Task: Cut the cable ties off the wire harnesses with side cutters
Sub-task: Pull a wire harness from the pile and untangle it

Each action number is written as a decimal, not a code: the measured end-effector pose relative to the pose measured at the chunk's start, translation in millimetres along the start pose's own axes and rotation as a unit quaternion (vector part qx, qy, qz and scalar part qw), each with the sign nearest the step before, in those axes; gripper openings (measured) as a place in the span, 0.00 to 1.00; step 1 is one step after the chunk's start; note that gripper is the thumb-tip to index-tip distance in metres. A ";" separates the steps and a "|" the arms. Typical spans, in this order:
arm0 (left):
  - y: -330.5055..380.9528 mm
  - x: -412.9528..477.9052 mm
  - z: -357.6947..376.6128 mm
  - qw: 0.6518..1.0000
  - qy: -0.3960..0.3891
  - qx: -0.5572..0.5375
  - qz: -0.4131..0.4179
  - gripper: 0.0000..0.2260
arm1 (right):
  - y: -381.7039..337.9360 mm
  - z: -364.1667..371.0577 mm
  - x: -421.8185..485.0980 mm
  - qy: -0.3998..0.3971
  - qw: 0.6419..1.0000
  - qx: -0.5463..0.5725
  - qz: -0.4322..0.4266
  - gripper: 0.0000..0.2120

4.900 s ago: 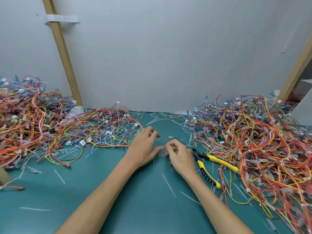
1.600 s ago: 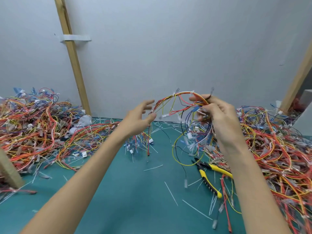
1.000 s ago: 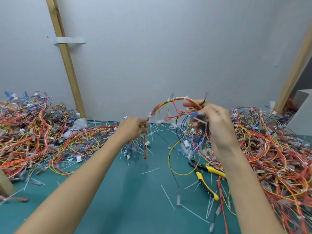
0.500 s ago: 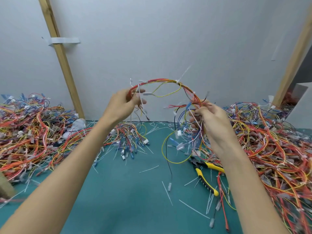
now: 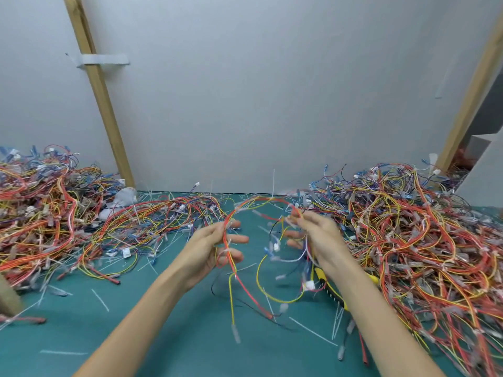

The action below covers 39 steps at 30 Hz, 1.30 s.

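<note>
A green surface (image 5: 190,336) carries a large heap of harnesses (image 5: 422,240) on the right and another heap (image 5: 40,213) on the left. Between them one wire harness (image 5: 261,200) arches above the surface, its loose ends dangling. The right hand (image 5: 319,238) has a pinching grip on one end. The other end crosses the left hand (image 5: 215,246), whose grip is too blurred to tell. The side cutters (image 5: 334,294) lie partly hidden under the right wrist, among cut ties (image 5: 313,331).

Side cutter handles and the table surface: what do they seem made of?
Side cutters: handles look like yellow-and-black plastic or rubber grips, matte; only partly in view. Table surface: probably a teal rubber or vinyl mat, smooth with little sheen.
</note>
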<state>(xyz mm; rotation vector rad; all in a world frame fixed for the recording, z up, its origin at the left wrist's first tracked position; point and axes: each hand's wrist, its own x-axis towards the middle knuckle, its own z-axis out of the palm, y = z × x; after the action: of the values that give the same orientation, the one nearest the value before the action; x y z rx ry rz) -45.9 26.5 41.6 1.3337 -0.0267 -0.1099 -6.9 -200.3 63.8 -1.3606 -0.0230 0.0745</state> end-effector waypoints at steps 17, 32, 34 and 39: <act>-35.5 -48.2 5.2 0.886 -0.012 0.412 0.210 0.09 | 67.3 -8.1 -20.0 0.013 0.995 -0.098 -0.015 0.10; -28.7 -46.1 9.4 0.998 -0.050 -0.037 0.011 0.21 | 72.4 -20.1 -12.6 0.014 0.993 -0.100 -0.055 0.08; -25.9 -44.9 2.6 0.995 -0.062 -0.073 -0.004 0.22 | 71.4 -23.7 -10.1 0.013 0.992 -0.109 -0.056 0.08; -20.4 -42.5 -10.5 0.992 -0.093 -0.056 -0.058 0.27 | 68.8 -26.7 -8.9 -0.008 0.996 -0.082 -0.044 0.09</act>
<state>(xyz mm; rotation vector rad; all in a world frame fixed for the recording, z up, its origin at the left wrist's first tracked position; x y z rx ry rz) -88.6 36.0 21.2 1.2099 -0.0997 -0.3308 -16.9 -212.7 -8.8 -1.5219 -0.1048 0.0089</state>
